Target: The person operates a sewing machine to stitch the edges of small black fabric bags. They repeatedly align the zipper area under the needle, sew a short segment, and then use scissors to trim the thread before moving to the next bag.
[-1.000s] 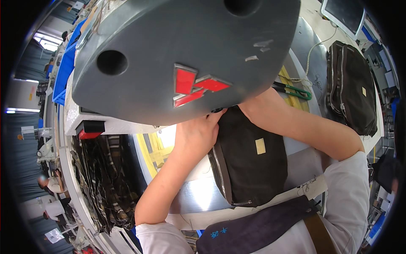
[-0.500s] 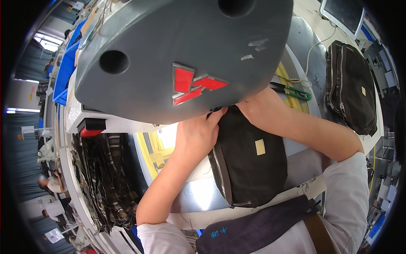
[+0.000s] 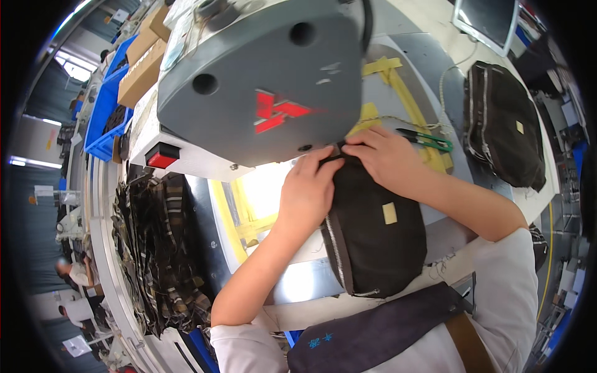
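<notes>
A dark zippered fabric bag [image 3: 379,242] lies on the worktable, with a small pale yellow label and a metal zip along its left side. My left hand [image 3: 309,186] grips the left corner of its far end, thumb and fingers bent together. Opposite it, my right hand [image 3: 388,163] pinches the same far end from the right, fingers curled over the cloth. Both sets of fingertips meet closely at that edge, just below the grey sewing machine head [image 3: 249,68]. The machine's underside is hidden.
To the right lies another dark zippered bag [image 3: 507,124]. Green-handled snips [image 3: 435,142] rest near my right wrist beside a cord. Plaid cloth pieces [image 3: 165,248] hang at the left. Cardboard boxes [image 3: 143,71] and a blue bin [image 3: 99,118] stand behind; a screen [image 3: 487,22] is at far right.
My view has shifted, so the machine head appears smaller and higher. Both hands and the bag's far end now show more fully from under it. The grip stays on the bag.
</notes>
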A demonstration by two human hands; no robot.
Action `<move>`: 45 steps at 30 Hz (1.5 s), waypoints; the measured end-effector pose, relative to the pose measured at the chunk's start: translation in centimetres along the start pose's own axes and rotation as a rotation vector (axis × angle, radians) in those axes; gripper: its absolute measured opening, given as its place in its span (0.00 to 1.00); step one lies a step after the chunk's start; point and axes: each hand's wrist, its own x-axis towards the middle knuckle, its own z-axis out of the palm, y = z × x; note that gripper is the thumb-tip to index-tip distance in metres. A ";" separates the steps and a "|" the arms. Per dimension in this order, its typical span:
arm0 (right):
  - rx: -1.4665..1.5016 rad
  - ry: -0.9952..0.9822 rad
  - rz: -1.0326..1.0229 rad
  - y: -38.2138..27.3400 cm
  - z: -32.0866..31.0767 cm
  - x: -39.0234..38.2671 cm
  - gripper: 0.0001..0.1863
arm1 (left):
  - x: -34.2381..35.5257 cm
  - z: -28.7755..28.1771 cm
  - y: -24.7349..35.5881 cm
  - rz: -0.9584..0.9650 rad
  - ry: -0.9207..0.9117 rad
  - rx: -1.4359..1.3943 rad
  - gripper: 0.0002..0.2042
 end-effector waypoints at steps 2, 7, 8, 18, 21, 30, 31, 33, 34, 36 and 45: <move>0.221 -0.024 0.056 -0.5 -0.4 -0.4 0.11 | 0.0 -0.1 0.3 -0.075 0.097 -0.076 0.11; 0.480 -0.076 -0.121 -4.2 -2.0 -4.3 0.06 | -1.2 -3.1 2.4 -0.641 -0.509 -0.515 0.10; 0.509 -0.098 -0.117 -4.9 -2.4 -5.1 0.06 | -1.8 -3.6 2.9 -0.640 -0.570 -0.598 0.10; -0.369 0.014 0.213 3.7 -6.3 -6.0 0.11 | -3.4 -3.5 2.9 -0.487 -0.541 -0.739 0.10; -0.428 -0.008 0.162 3.4 -5.9 -5.9 0.10 | -3.7 -3.9 3.0 -0.487 -0.555 -0.737 0.11; -0.300 -0.217 -0.319 -3.8 -5.6 0.9 0.08 | -4.1 -3.6 2.4 -0.492 -0.572 -0.737 0.14; -0.340 -0.245 -0.387 -3.3 -5.3 1.6 0.09 | -4.2 -3.6 2.3 -0.493 -0.571 -0.748 0.14; -0.391 -0.297 -0.481 -2.8 -4.8 2.3 0.10 | -4.1 -3.7 2.3 -0.512 -0.587 -0.765 0.14; -0.406 -0.320 -0.505 -2.6 -4.5 2.4 0.11 | -4.0 -3.8 2.4 -0.520 -0.597 -0.773 0.14; -0.402 -0.345 -0.538 -2.4 -4.4 2.8 0.11 | -3.8 -3.9 2.4 -0.527 -0.605 -0.790 0.14; -0.351 -0.295 -0.610 -2.1 -5.6 3.9 0.08 | -3.9 -4.0 2.0 -0.544 -0.638 -0.905 0.14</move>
